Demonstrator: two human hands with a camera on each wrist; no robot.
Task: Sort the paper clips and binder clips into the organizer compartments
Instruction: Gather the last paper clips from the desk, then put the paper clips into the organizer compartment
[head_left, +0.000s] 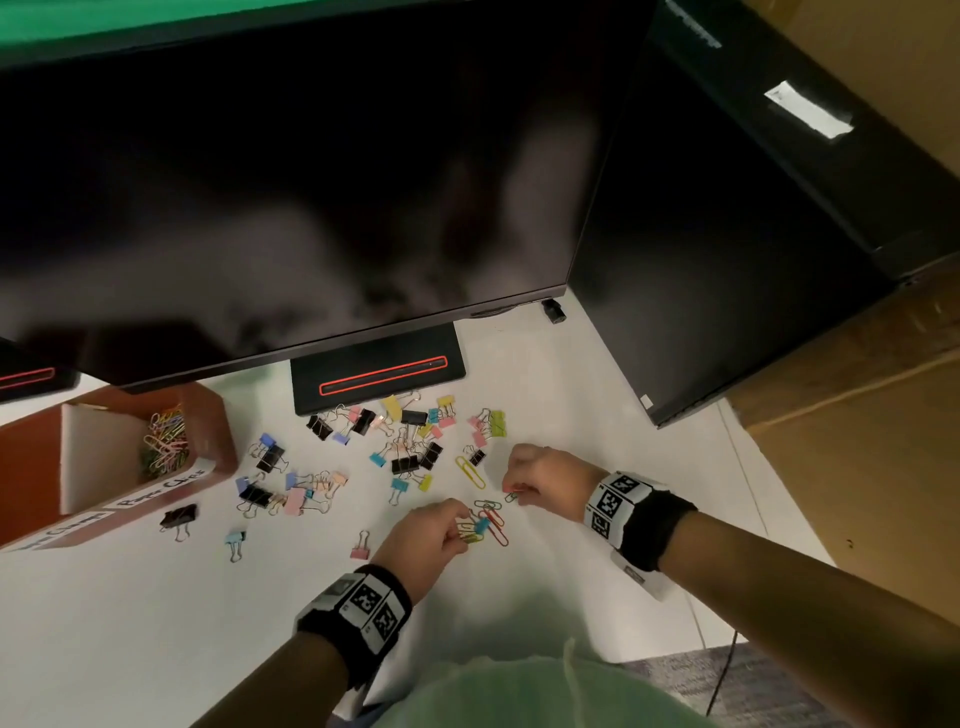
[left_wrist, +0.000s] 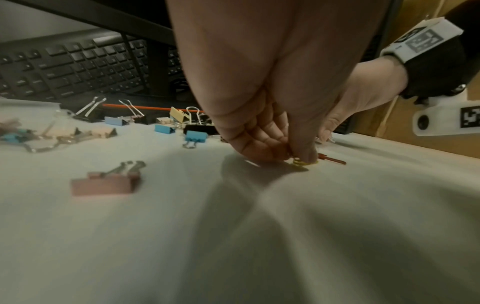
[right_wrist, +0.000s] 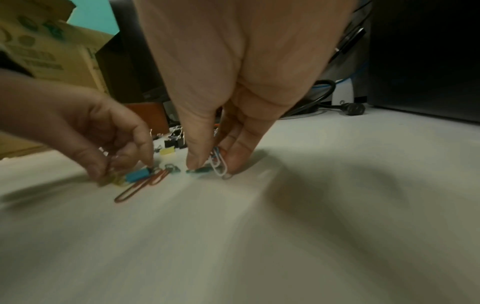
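Several coloured binder clips (head_left: 405, 441) lie scattered on the white desk. My left hand (head_left: 434, 532) is low on the desk and pinches yellow paper clips (left_wrist: 302, 163) at its fingertips. Beside it lie a long red paper clip (right_wrist: 140, 186) and a blue binder clip (right_wrist: 137, 174). My right hand (head_left: 540, 475) pinches a small bunch of paper clips (right_wrist: 218, 162), white and blue, with a green clip (right_wrist: 200, 170) under the thumb. The brown organizer (head_left: 208, 415) stands at the left, with several paper clips (head_left: 163, 439) in one compartment.
A large monitor (head_left: 311, 182) overhangs the back of the desk on a black stand (head_left: 379, 374). A black computer tower (head_left: 727, 234) and cardboard boxes (head_left: 857, 415) close the right side. A keyboard (left_wrist: 78, 67) sits behind the clips. A pink binder clip (left_wrist: 103, 185) lies near my left wrist.
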